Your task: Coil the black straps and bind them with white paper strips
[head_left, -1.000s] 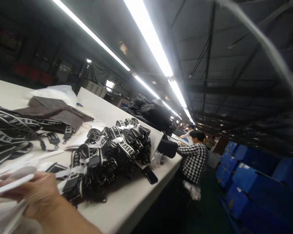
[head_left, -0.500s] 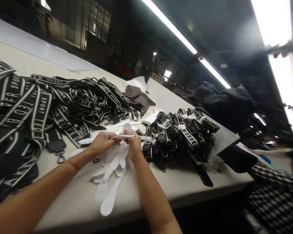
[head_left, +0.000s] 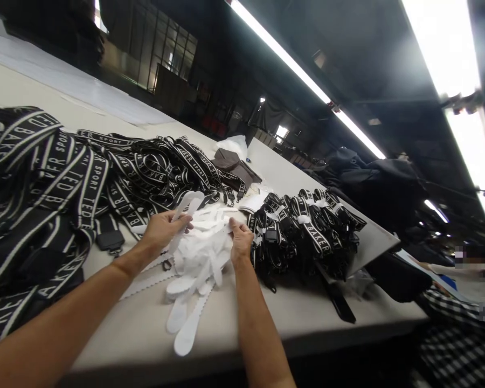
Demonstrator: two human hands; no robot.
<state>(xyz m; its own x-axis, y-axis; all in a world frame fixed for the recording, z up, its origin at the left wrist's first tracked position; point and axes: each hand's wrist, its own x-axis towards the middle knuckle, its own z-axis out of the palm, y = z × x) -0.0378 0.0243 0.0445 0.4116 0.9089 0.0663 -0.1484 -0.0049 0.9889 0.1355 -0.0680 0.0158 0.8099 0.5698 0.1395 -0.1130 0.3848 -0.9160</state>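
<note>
My left hand (head_left: 165, 230) is closed on white plastic strips (head_left: 192, 200), whose rounded ends stick up past the fingers. Below and between both hands lies a loose heap of similar white strips (head_left: 204, 258). Several have rounded ends and toothed edges, and some point toward the table's front edge (head_left: 186, 338). At the right side of this heap, my right hand (head_left: 241, 240) has thumb and fingertips pinched together. White material lies right beside those fingertips, but I cannot make out what is between them.
Black-and-white lettered straps (head_left: 64, 178) with clips sprawl across the table's left side. Bundled straps (head_left: 307, 221) with white bands stand to the right. Behind are a grey-brown folded piece (head_left: 230, 161) and a white plastic bag (head_left: 232, 144). A person in a checked garment (head_left: 461, 334) is at far right.
My hands have moved apart: the left went left with white strips, the right went right. The bent white strip that spanned both hands no longer does. The view has shifted slightly.
</note>
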